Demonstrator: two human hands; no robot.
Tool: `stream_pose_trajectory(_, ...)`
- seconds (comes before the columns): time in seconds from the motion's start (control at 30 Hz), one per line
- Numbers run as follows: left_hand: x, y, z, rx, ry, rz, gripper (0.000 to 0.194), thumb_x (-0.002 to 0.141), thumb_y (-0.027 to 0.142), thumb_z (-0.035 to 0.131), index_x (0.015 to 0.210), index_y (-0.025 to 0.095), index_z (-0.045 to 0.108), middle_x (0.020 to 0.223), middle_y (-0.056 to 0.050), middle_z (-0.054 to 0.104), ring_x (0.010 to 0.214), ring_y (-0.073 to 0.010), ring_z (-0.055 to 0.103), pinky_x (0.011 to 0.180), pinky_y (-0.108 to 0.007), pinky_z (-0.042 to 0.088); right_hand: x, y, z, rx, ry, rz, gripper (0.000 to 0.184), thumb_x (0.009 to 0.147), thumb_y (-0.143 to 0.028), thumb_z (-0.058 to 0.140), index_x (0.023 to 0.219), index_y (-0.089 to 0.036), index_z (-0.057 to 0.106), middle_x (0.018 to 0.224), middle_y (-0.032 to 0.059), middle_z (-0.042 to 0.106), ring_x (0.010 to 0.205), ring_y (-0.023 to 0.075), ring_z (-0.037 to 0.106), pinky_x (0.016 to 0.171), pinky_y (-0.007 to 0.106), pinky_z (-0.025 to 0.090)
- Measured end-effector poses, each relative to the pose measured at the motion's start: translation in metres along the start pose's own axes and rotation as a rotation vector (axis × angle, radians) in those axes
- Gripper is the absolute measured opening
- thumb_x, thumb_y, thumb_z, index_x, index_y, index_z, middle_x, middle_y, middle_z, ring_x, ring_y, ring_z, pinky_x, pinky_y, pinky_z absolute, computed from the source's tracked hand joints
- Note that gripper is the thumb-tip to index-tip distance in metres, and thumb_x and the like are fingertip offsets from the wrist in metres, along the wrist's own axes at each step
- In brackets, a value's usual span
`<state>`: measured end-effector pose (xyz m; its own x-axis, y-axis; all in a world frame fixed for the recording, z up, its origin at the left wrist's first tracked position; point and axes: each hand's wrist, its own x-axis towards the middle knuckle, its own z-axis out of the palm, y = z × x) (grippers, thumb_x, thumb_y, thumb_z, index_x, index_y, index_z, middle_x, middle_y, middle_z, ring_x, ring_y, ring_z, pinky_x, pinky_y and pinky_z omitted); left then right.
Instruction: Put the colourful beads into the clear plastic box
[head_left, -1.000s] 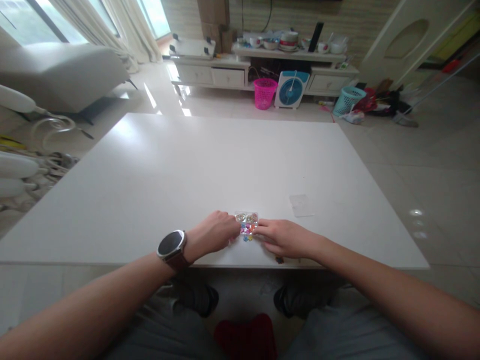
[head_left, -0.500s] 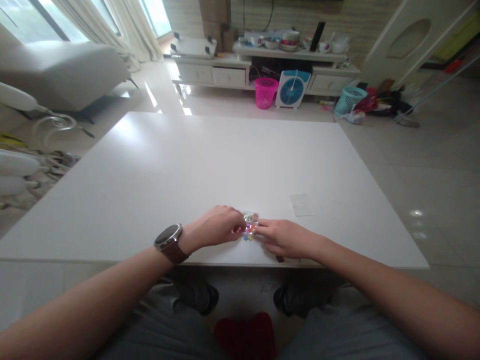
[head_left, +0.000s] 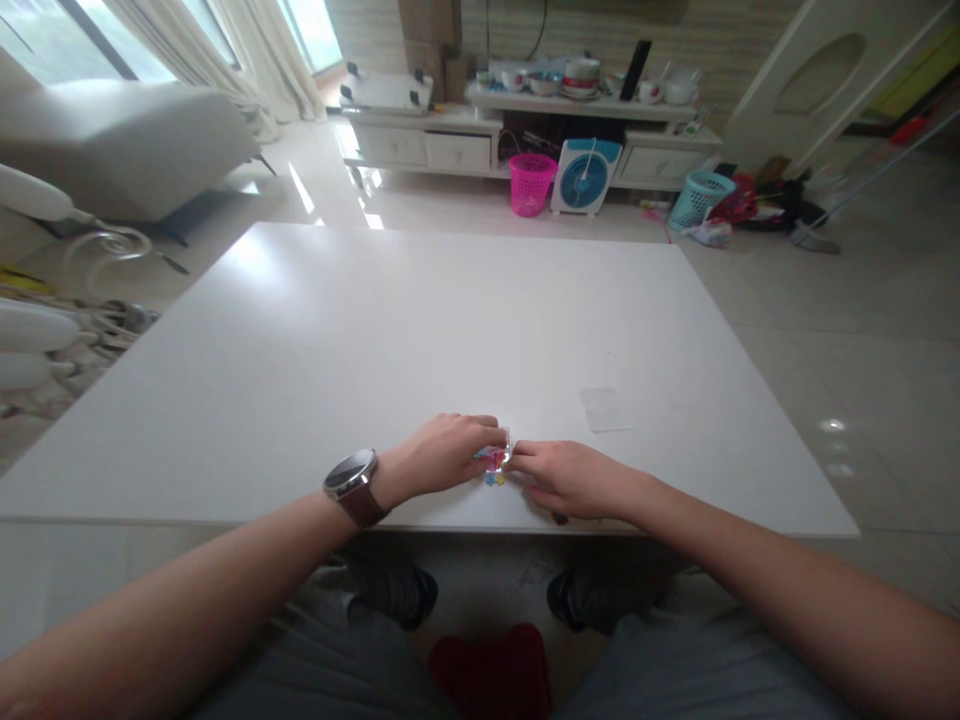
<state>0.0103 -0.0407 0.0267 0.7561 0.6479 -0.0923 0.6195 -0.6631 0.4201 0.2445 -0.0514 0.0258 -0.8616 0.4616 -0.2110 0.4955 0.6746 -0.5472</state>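
Observation:
A small clear plastic box (head_left: 507,436) holding bright pieces in pink, red and other colours lies near the table's front edge, between my two hands. My left hand (head_left: 459,445), with a watch (head_left: 351,472) on its wrist, reaches over the box, its fingers bent down into or onto it. Whatever those fingertips hold is hidden. From the right, my right hand (head_left: 566,474) pinches the box's side with its fingertips. Just in front of the box are small blue and yellow star-shaped pieces (head_left: 495,480). A small dark object (head_left: 559,518) sits under the right hand, partly covered.
A clear, flat square lid or sheet (head_left: 604,410) lies on the white table (head_left: 420,320), right of my hands. Past the table stand a pink basket (head_left: 531,186), a blue fan (head_left: 586,180) and a low cabinet (head_left: 390,146). Below is a red stool (head_left: 491,675).
My left hand has moved a little to the right, over the box, and now covers more of it. The right hand has hardly moved.

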Motion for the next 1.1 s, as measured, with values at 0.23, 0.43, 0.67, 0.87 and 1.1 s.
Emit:
stream_pose_trajectory(0.23,-0.002,0.000,-0.007,-0.022,-0.014,-0.047,0.017,0.091,0.029,0.058,0.104,0.025,0.068,0.101,-0.003,0.065,0.079,-0.0153,0.062,0.068,-0.028,0.043,-0.001,-0.003,0.002,-0.045,0.048,-0.042,0.042,0.090,-0.015,0.052,0.131,-0.019,0.056,0.131,0.0120,0.061,0.109,0.0254,0.063,0.089,0.036,0.050)
stream_pose_trajectory(0.43,-0.006,-0.002,-0.008,-0.049,0.034,-0.090,0.039,0.079,0.028,0.070,0.117,0.024,0.062,0.111,-0.008,0.059,0.106,-0.0236,0.056,0.086,-0.032,0.049,0.000,-0.006,0.005,-0.089,-0.018,-0.045,0.022,0.089,-0.013,0.052,0.108,-0.016,0.063,0.109,0.0102,0.068,0.093,0.0225,0.065,0.079,0.032,0.048)
stream_pose_trajectory(0.67,-0.009,-0.004,-0.006,-0.124,-0.050,-0.163,0.034,0.081,0.023,0.065,0.114,0.021,0.059,0.105,-0.007,0.058,0.098,-0.0209,0.059,0.083,-0.030,0.049,0.002,-0.003,0.009,-0.099,-0.018,-0.037,0.015,0.087,-0.013,0.054,0.099,-0.017,0.062,0.102,0.0094,0.069,0.087,0.0216,0.065,0.074,0.031,0.045)
stream_pose_trajectory(0.87,-0.008,-0.005,-0.005,-0.110,-0.045,-0.147,0.032,0.083,0.027,0.064,0.115,0.022,0.058,0.104,-0.006,0.059,0.099,-0.0214,0.059,0.083,-0.031,0.048,0.003,-0.001,0.012,-0.105,-0.011,-0.038,0.013,0.086,-0.010,0.054,0.092,-0.017,0.062,0.098,0.0082,0.070,0.085,0.0201,0.065,0.071,0.029,0.042)
stream_pose_trajectory(1.1,-0.008,-0.007,-0.001,-0.087,-0.028,-0.131,0.039,0.083,0.029,0.065,0.121,0.023,0.056,0.106,-0.007,0.060,0.098,-0.0211,0.060,0.084,-0.031,0.047,0.004,0.004,0.015,-0.159,-0.035,-0.005,0.012,0.087,-0.011,0.055,0.082,-0.017,0.065,0.090,0.0069,0.070,0.077,0.0182,0.062,0.066,0.028,0.039)
